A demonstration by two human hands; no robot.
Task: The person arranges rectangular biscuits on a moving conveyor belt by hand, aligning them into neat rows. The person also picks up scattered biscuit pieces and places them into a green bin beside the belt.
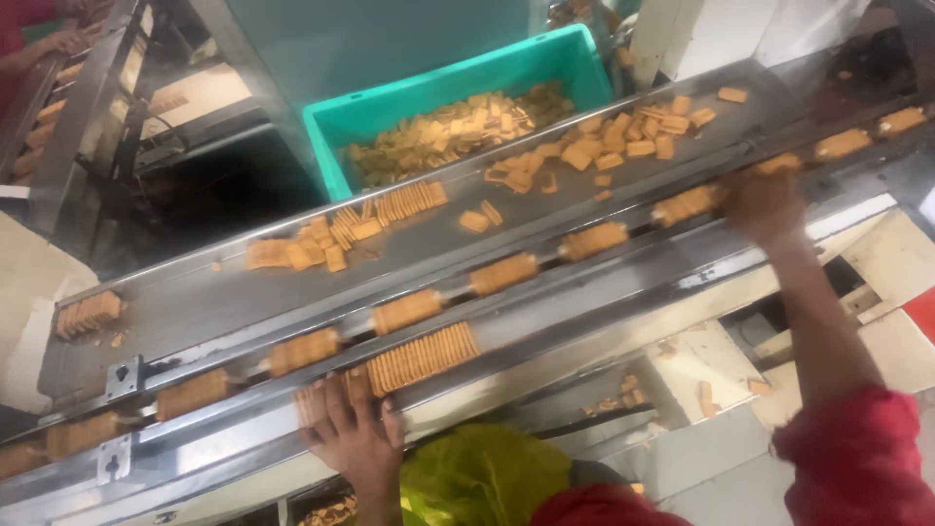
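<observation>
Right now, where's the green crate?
In the head view the green crate sits top centre, behind the steel conveyor tray, part-filled with loose biscuits, far from both hands.

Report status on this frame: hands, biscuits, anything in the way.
Left hand on near biscuit row, grip unclear. Right hand reaching at channel stack, blurred. Loose biscuits on far tray. Nothing blocking.

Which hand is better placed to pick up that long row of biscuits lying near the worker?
Probably the left hand: its fingers already touch the long biscuit row. The right hand is stretched far up the conveyor channel.
</observation>
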